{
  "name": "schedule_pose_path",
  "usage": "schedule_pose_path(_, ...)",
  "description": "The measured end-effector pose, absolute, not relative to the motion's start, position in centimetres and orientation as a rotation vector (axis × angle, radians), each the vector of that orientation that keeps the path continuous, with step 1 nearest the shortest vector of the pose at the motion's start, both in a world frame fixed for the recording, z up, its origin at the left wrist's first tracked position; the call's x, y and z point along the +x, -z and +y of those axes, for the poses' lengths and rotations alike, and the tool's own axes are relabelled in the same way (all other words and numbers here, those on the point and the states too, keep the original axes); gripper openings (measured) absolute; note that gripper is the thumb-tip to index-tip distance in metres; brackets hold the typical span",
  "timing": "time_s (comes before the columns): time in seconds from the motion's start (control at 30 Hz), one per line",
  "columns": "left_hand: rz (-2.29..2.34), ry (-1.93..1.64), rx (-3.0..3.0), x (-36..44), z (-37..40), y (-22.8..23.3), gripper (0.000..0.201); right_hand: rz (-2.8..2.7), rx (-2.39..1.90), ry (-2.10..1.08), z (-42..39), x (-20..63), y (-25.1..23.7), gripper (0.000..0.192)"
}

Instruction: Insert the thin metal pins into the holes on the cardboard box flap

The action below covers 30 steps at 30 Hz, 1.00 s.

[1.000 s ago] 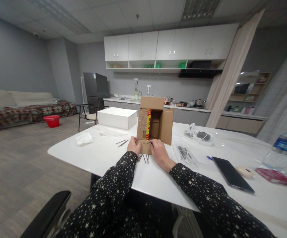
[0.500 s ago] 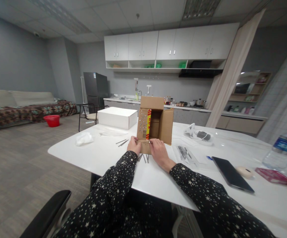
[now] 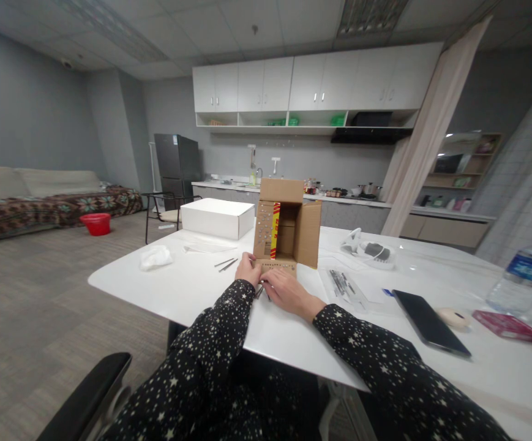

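A brown cardboard box (image 3: 306,233) lies on its side on the white table (image 3: 187,294), its opening facing me and its flaps spread. Small pin heads dot the left flap and the front flap (image 3: 280,267). My left hand (image 3: 248,271) grips the front flap's left edge. My right hand (image 3: 286,289) rests low on the table just in front of that flap, fingertips on a few loose thin nails (image 3: 260,293). Whether it grips one is unclear. Two more nails (image 3: 226,264) lie left of the box.
A white lidded box (image 3: 217,217) and crumpled tissue (image 3: 155,257) sit to the left. To the right are a clear bag of nails (image 3: 343,285), a white device (image 3: 367,250), a black phone (image 3: 431,321), a tape roll (image 3: 453,318), a pink packet (image 3: 507,324) and a water bottle (image 3: 520,275).
My right hand has dropped from the top of the front flap down and left onto the loose nails on the table. My left hand and the box have stayed put.
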<state>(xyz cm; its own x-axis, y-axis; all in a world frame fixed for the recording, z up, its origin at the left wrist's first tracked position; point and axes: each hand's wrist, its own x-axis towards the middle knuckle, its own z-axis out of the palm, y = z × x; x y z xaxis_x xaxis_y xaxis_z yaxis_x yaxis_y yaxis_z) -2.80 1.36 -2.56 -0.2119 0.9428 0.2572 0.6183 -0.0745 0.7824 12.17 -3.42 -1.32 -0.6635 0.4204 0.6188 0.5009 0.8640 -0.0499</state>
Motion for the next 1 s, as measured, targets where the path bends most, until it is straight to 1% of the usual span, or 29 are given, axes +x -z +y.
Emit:
schedule_pose_path(0.53, 1.824, -1.198, 1.649, -2.77, 1.53, 2.71, 0.018, -2.476, -0.709, 0.052, -3.97, 12.33, 0.95, 0.006)
schedule_pose_path(1.0, 1.841, -1.215, 1.683, -2.84, 1.75, 3.10, 0.019, -2.538, -0.715, -0.012, -3.79, 12.52, 1.14, 0.010)
